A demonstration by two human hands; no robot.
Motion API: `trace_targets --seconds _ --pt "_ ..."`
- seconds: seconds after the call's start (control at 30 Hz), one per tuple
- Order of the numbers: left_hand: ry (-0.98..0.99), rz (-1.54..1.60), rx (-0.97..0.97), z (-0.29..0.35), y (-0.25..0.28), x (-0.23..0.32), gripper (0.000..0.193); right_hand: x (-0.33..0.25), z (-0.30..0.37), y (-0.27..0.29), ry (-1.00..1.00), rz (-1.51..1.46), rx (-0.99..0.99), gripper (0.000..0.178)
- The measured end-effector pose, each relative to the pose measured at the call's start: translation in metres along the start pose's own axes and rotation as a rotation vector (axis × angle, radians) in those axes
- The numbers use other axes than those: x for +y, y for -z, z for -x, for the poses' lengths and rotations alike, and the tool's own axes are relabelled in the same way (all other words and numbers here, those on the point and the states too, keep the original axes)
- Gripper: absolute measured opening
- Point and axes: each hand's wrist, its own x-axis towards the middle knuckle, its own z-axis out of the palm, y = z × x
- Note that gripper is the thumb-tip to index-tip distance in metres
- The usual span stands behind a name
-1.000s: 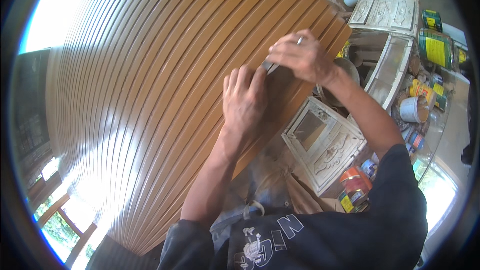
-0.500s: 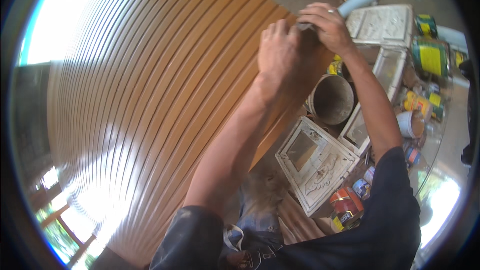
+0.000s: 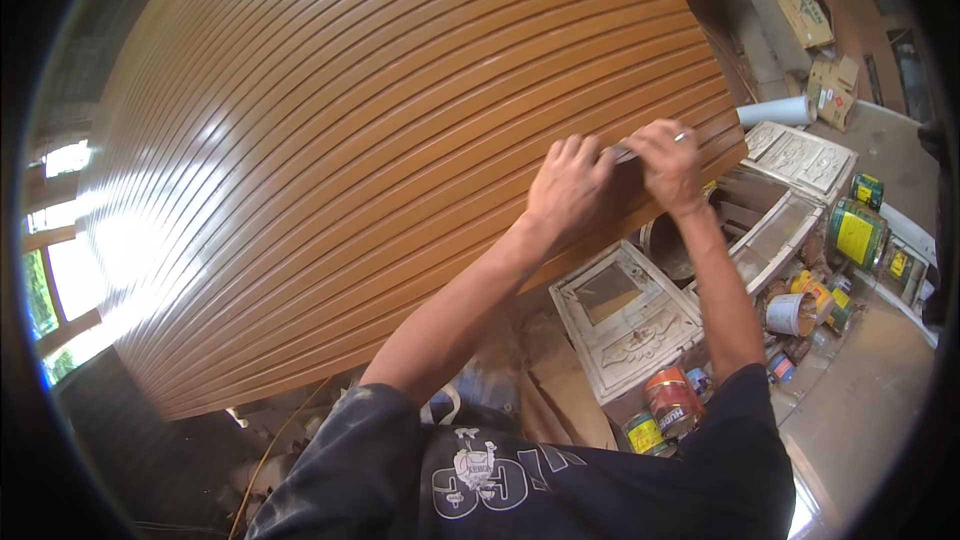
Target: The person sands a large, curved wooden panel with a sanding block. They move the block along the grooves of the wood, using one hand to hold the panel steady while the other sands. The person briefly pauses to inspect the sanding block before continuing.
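A large brown panel (image 3: 430, 130) with long parallel grooves and a glossy surface fills the upper left and middle. At its near right edge, my left hand (image 3: 570, 183) is closed, its fingers curled over and the knuckles up. My right hand (image 3: 668, 162), with a ring on one finger, is closed just to the right of it. Between the two hands a small grey piece (image 3: 623, 152) shows, thin and perhaps a folded sheet; the fingers cover most of it. Both hands rest at the panel's edge, and their fingertips are hidden.
Beneath the panel's right end, a carved white wooden panel (image 3: 625, 320) and another white panel (image 3: 805, 155) lie by a bucket (image 3: 665, 245). Several paint cans surround them, among them a red one (image 3: 675, 400) and a green one (image 3: 857, 232). Cardboard boxes (image 3: 835, 90) lie far right.
My view has turned, and the panel now lies more crosswise in it. Both hands appear lower in the picture, still together on the small grey piece at the edge.
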Motion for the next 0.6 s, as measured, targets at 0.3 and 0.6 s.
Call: trace_targets --seconds 0.3,0.6 --pt "0.019 0.013 -0.027 0.231 0.140 -0.101 0.041 -0.265 -0.037 -0.042 0.076 -0.183 -0.038 0.027" --pt "0.067 -0.076 0.016 0.486 0.282 -0.218 0.031 -0.556 -0.083 -0.095 0.264 -0.268 -0.123 0.023"
